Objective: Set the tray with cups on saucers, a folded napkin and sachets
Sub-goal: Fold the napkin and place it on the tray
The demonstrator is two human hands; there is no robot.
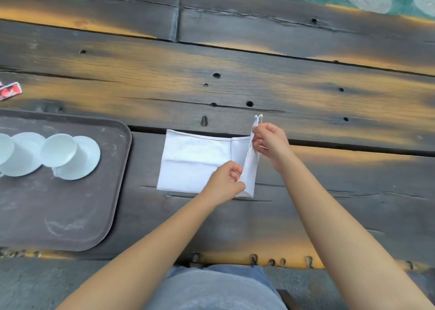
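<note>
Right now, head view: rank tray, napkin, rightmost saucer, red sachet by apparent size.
1. tray, largest even though cropped at the left edge
2. napkin
3. rightmost saucer
4. red sachet, smallest as seen, but cropped by the frame, so less sure

Clipped and covered
Well left of the left hand [223, 183], the frame edge cuts the tray [70, 211], one cup [4, 148] and the sachets [10, 91]; that hand hides part of the napkin [195, 159].

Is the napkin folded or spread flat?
Mid-fold: napkin lies mostly flat on the table; left hand and right hand pinch its raised right edge.
</note>
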